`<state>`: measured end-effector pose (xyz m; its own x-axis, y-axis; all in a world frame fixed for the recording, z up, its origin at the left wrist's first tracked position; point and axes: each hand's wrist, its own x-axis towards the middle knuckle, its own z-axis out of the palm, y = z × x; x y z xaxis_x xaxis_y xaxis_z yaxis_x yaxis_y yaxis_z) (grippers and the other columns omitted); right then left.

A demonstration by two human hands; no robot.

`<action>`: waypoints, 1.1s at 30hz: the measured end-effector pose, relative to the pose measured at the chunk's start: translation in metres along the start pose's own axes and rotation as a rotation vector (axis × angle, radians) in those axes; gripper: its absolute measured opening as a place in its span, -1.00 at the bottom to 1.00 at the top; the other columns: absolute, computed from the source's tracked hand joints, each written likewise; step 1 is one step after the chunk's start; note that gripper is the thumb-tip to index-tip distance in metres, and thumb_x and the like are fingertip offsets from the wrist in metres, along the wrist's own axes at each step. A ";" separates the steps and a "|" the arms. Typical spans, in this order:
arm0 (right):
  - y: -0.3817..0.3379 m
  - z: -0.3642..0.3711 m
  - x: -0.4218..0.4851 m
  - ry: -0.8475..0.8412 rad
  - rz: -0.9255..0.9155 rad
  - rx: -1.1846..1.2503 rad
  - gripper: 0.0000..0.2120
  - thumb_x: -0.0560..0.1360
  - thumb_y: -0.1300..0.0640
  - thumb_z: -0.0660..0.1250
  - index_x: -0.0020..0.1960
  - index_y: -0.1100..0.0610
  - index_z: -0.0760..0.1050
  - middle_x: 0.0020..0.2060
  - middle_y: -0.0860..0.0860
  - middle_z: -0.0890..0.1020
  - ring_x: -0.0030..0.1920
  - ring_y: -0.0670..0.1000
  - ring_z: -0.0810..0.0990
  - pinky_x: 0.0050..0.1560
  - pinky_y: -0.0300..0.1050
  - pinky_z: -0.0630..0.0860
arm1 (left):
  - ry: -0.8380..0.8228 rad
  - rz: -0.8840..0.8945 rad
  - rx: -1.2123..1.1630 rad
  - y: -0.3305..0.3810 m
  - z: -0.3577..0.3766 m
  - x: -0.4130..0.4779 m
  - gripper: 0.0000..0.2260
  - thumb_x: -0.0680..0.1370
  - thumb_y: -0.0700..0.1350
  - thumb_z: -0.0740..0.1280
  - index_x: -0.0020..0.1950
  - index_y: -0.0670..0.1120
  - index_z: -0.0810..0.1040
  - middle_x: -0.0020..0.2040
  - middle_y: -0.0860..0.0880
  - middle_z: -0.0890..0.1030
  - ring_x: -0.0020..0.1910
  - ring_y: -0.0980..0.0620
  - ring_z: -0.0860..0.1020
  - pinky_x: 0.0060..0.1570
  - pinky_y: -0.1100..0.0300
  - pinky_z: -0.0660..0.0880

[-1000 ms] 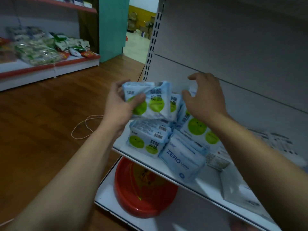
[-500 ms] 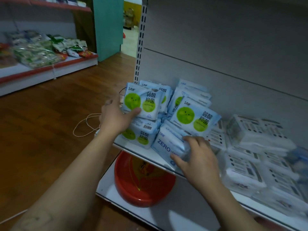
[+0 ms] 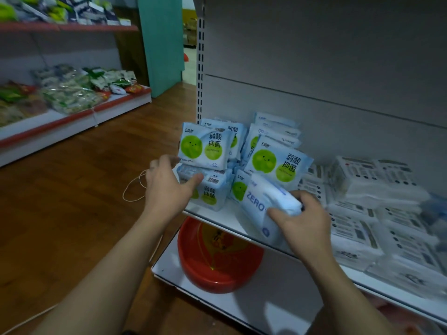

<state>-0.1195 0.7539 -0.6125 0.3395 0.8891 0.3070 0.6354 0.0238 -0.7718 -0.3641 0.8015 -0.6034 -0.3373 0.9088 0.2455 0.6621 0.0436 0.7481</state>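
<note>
Gripping the ZERO pack (image 3: 260,209) at the shelf's (image 3: 217,218) front edge, my right hand (image 3: 304,221) curled round it; my left hand (image 3: 167,187) hovered open.

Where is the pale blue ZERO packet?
Head view, right of centre: the pale blue ZERO packet sits on the white shelf, front edge, gripped by the right hand, beside green-dotted packets.

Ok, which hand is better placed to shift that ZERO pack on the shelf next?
Right. The right hand grips the ZERO pack, which lies tilted at the shelf front. The left hand is open beside the stacked green-dot packs, so it likely does better steadying those.
</note>
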 end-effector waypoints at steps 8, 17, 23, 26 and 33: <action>-0.014 0.007 -0.016 0.226 -0.603 0.116 -0.60 0.22 0.39 0.41 0.01 0.11 0.62 0.05 0.06 0.45 0.07 0.05 0.51 0.18 -0.32 0.39 | -0.636 -0.377 -0.884 0.051 -0.015 -0.048 -0.45 0.39 0.30 0.27 0.16 -0.09 0.58 0.03 -0.14 0.67 -0.01 -0.13 0.66 -0.15 -0.03 0.63; -0.030 0.028 -0.032 0.001 -0.447 0.355 -0.44 0.25 0.35 0.27 0.24 0.11 0.50 0.26 0.09 0.38 0.37 -0.01 0.35 0.37 -0.05 0.36 | -0.452 -0.298 -0.996 0.041 -0.015 -0.034 -0.52 0.46 -0.36 0.38 0.34 -0.09 0.41 -0.01 -0.12 0.67 -0.15 -0.06 0.65 -0.34 0.13 0.58; -0.031 0.022 -0.027 -0.275 -0.240 0.690 -0.28 0.36 0.12 0.39 0.47 -0.02 0.22 0.33 -0.03 0.42 0.28 -0.07 0.49 0.19 -0.10 0.51 | -0.496 -0.172 -0.991 0.031 -0.019 -0.024 -0.32 0.25 -0.37 0.49 0.34 -0.12 0.40 0.08 -0.18 0.65 -0.01 -0.19 0.66 -0.19 0.08 0.63; -0.029 0.023 -0.021 -0.252 -0.092 0.605 -0.28 0.38 0.09 0.49 0.41 -0.21 0.24 0.22 -0.09 0.55 0.13 -0.12 0.60 0.11 -0.06 0.57 | -0.554 -0.052 -0.787 0.029 -0.013 -0.027 -0.35 0.27 -0.34 0.56 0.30 -0.12 0.43 0.10 -0.15 0.65 0.05 -0.14 0.65 -0.03 0.04 0.63; -0.001 -0.002 -0.013 -0.226 -0.067 0.006 -0.56 0.27 0.08 0.59 -0.11 -0.12 0.33 -0.22 -0.12 0.59 -0.19 -0.01 0.60 -0.16 0.02 0.56 | -0.420 0.266 0.080 0.023 0.013 -0.032 -0.57 0.38 0.18 0.50 0.15 0.06 0.50 -0.07 0.13 0.59 -0.12 0.11 0.57 -0.06 0.09 0.55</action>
<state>-0.1237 0.7416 -0.6146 0.1320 0.9653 0.2255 0.6472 0.0883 -0.7572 -0.3295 0.7787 -0.6025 0.1376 0.9806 0.1396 0.7430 -0.1954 0.6401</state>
